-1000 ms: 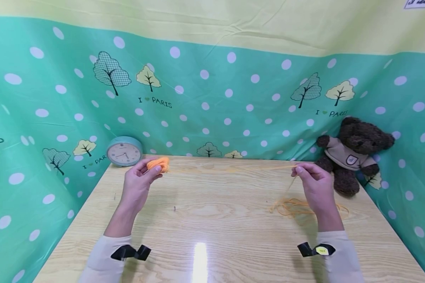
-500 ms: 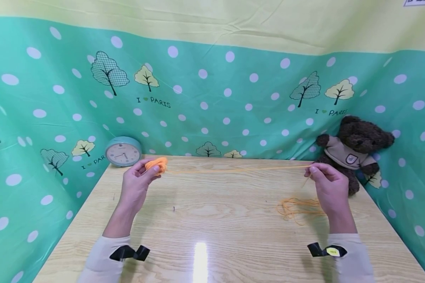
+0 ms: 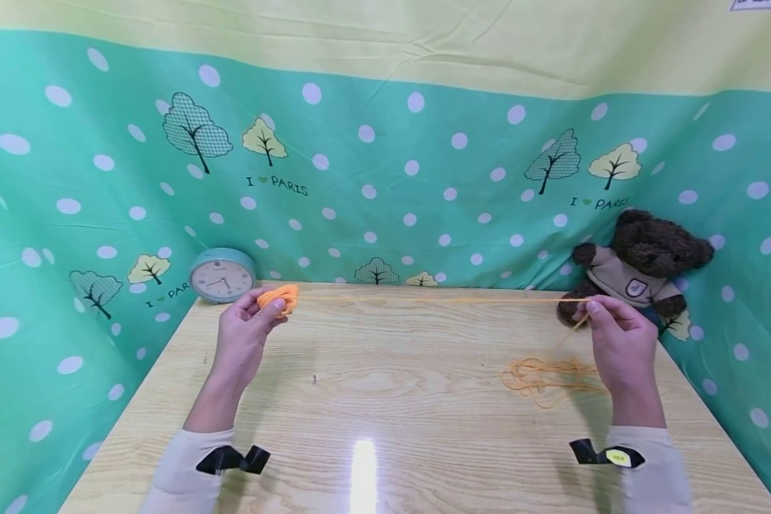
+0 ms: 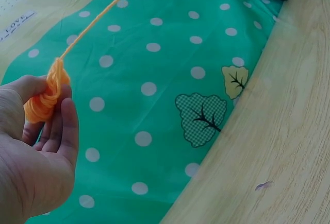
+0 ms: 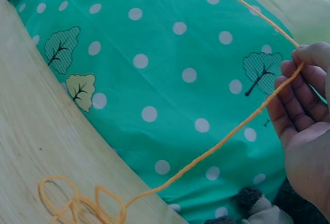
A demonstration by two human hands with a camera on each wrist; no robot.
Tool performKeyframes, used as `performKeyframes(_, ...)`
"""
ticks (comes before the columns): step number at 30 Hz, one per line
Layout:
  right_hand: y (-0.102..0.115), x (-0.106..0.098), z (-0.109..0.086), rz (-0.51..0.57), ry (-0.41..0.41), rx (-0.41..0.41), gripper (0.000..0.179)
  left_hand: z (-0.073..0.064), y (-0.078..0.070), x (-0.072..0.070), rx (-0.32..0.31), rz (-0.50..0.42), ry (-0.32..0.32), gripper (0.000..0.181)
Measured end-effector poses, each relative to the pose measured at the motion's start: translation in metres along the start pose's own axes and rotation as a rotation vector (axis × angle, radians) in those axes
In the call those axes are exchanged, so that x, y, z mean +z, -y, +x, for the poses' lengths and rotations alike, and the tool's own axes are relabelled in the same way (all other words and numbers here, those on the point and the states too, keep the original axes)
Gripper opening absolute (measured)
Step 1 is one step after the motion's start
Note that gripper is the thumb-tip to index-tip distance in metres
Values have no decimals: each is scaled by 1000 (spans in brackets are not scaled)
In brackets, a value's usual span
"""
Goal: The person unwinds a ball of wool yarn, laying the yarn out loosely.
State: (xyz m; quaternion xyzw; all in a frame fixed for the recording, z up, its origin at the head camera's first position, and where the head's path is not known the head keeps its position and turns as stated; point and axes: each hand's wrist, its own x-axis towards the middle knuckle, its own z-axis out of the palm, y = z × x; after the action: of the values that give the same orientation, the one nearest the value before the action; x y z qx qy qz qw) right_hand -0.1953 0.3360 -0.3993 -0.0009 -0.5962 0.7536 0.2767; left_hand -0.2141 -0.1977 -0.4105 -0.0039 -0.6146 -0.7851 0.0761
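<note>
In my left hand (image 3: 247,332) I hold a small wound bundle of orange yarn (image 3: 278,300), pinched between thumb and fingers above the table. From it a single strand (image 4: 100,17) runs taut across to my right hand (image 3: 623,343), whose thumb and fingertips pinch it. Below the right hand the strand slants down, as the right wrist view shows, to a loose tangle of orange yarn (image 3: 533,375) on the tabletop. Part of that tangle is hidden behind the right forearm in the head view.
A teal round clock (image 3: 223,275) stands at the table's back left corner. A brown teddy bear (image 3: 658,246) in a light shirt sits at the back right, partly behind the right hand. A green dotted curtain (image 3: 385,193) encloses the wooden table (image 3: 392,421).
My right hand has moved to the right along with the strand, which is now longer and straighter between the hands. The left hand has shifted slightly left, still holding the bundle.
</note>
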Motion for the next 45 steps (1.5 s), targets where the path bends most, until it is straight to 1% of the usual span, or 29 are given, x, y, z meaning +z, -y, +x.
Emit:
performKeyframes(4, 0, -4, 0, 100, 3, -26, 17, 0, -1, -1, -11, -20, 3, 28)
performKeyframes(6, 1, -6, 1, 124, 4, -34, 15, 0, -2, -1, -16, -41, 5, 27)
performKeyframes(9, 1, -6, 1, 126, 4, -42, 15, 0, -2, -1, -17, -86, 11, 24)
performKeyframes(14, 2, -8, 3, 112, -2, -45, 16, 1, -4, -1, -25, -123, 7, 18)
performKeyframes(19, 4, -13, 4, 80, -20, -45, 14, 1, -4, -1, -25, -106, 4, 18)
performKeyframes(20, 4, -14, 5, 94, -19, -47, 13, 2, -4, -1, -19, -101, 5, 20)
performKeyframes(22, 4, -16, 5, 158, -13, -48, 11, 2, -3, -2, -6, -89, 6, 25)
performKeyframes(26, 5, -21, 6, 207, -28, -48, 10, 3, -1, -2, 12, -70, 6, 36)
performKeyframes(29, 8, -25, 7, 160, -71, -41, 11, 4, 1, 0, 9, -32, -10, 38)
performKeyframes(32, 10, -31, 8, 148, -107, -25, 12, 4, 2, 2, 4, 2, -21, 41)
performKeyframes(36, 12, -42, 8, 102, -104, 13, 11, 4, 2, 3, 1, 19, -34, 41)
performKeyframes(39, 11, -53, 8, 44, -98, 57, 10, 3, 2, 2, -3, 31, -47, 36)
performKeyframes(42, 8, -65, 9, 52, -112, 86, 8, 3, 1, 0, -7, 42, -52, 31)
performKeyframes(45, 5, -77, 11, 73, -115, 115, 8, 2, 1, -2, -6, 40, -44, 30)
